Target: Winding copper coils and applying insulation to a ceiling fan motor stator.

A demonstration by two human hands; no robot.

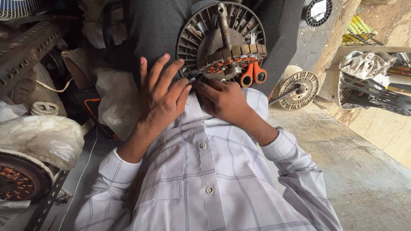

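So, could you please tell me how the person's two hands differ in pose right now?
The left hand lies flat with its fingers spread, resting on the lap beside the fan motor housing, and holds nothing visible. The right hand is curled, its fingers pinched round a thin metal tool aimed at the stator. Both emerge from pale checked sleeves and sit close together, below the orange-handled scissors.
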